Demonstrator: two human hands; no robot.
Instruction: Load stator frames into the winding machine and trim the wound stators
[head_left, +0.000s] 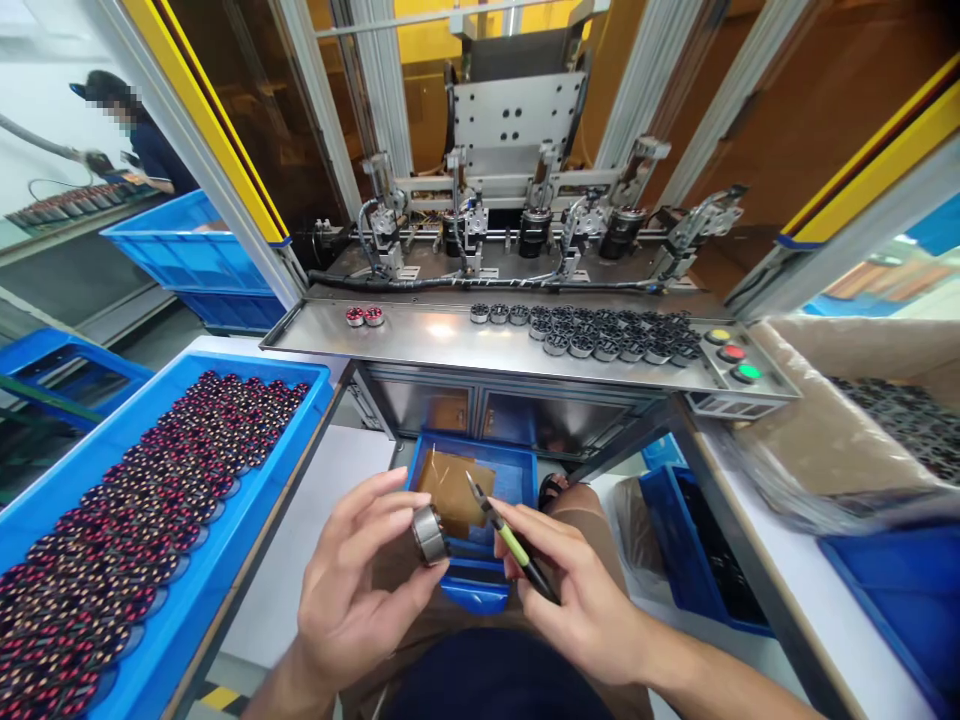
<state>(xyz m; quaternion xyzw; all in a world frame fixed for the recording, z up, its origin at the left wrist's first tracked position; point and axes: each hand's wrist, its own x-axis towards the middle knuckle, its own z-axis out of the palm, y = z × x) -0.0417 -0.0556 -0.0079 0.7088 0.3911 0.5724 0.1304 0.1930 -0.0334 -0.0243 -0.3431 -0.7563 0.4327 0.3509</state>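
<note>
My left hand (360, 580) is closed on a round metal motor part (429, 536), pinched by its rim between thumb and fingers and tilted on its side. In my right hand (574, 580) is a green and black cutter (517, 552), its pointed tip up and to the left, a short gap from the part. Below both hands, a blue bin (515, 478) holds a piece of brown cardboard (454, 490). Two red and silver parts (364, 317) sit on the metal shelf (431, 345), with several black-topped parts (611, 335) farther right.
A blue tray (319, 385) full of wound red and black parts lies left. The machine (517, 110) stands ahead, with coloured buttons (732, 353) at the shelf's right end. A lined box (795, 400) is at right. Another person (154, 150) works at far left.
</note>
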